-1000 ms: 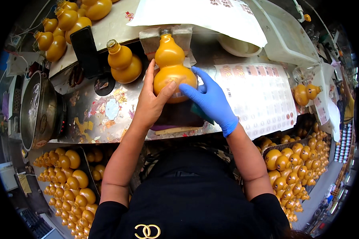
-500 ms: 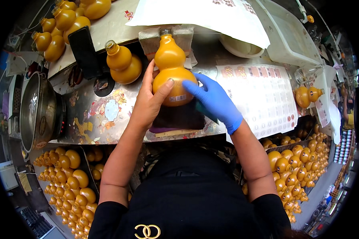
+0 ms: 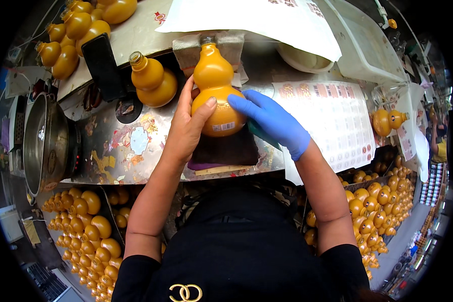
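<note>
A gourd-shaped amber bottle lies with its glass neck away from me, on a dark cloth pad and a grey folded cloth. My bare left hand wraps the left side of its wide bulb, thumb on top. My right hand, in a blue glove, closes on the bulb's right side with its thumb on the surface. Something dark green shows under the right palm; what it is stays hidden. A small printed label sits on the bulb near its base.
Left of the bottle stand another gourd bottle, a phone on a stand and a metal pan. Sticker sheets lie at right, near a white bowl and a plastic tub. Crates of bottles flank me below.
My gloved right wrist has shifted slightly right and up, its thumb still on the bulb. The bottle and my left hand stay nearly in place, still gripping.
</note>
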Motion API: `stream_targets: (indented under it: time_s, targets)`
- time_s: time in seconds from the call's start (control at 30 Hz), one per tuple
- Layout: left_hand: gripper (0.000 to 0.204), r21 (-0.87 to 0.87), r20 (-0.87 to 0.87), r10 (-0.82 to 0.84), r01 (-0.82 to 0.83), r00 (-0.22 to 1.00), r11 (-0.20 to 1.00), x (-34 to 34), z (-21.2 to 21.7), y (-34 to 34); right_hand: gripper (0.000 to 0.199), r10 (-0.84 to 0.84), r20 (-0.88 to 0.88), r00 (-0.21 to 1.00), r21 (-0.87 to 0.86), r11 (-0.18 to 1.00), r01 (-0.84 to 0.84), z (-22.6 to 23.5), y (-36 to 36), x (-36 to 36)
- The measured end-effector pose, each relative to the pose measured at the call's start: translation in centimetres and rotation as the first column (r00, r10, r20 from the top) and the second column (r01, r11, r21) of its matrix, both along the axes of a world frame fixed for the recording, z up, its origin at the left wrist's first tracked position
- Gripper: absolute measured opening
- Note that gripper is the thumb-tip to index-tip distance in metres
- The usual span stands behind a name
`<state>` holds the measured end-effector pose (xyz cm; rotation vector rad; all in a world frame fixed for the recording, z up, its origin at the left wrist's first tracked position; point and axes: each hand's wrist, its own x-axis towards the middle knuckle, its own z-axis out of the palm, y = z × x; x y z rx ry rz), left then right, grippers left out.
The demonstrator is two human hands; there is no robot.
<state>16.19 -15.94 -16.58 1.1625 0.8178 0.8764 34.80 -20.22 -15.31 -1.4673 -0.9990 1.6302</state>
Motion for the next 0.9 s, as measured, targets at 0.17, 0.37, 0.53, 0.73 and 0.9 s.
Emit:
stream_targets:
  time_s: [0.17, 0.37, 0.53, 0.73, 0.9]
  targets:
    - [0.080, -0.072, 0.049, 0.013, -0.010, 0.999, 0.997, -0.1, -0.1, 0.4, 0.068, 0.003, 0.066, 0.998, 0.061, 0.998, -0.007, -1.0, 0.4, 0.5]
    - [0.101, 0.155, -0.268, 0.050, -0.008, 0.962, 0.988, 0.1, -0.9, 1.5, 0.067, 0.000, 0.156, 0.988, 0.107, 0.994, -0.017, -1.0, 0.2, 0.4]
    - [0.099, 0.073, -0.230, -0.011, 0.028, 0.973, 0.997, 0.0, -0.8, 2.7, 0.067, -0.004, 0.136, 0.991, 0.091, 0.996, -0.008, -0.6, 0.1, 0.3]
    - [0.088, -0.104, -0.014, 0.001, -0.003, 1.000, 0.995, -0.7, -0.2, 2.6, 0.069, -0.073, 0.138, 0.988, 0.099, 0.993, 0.060, -1.1, -0.6, -0.3]
    - [0.081, 0.049, -0.095, -0.087, 0.092, 0.992, 0.995, -1.1, 0.0, -0.3, 0.067, -0.120, 0.094, 0.988, 0.182, 0.978, 0.102, -1.2, -1.6, -1.5]
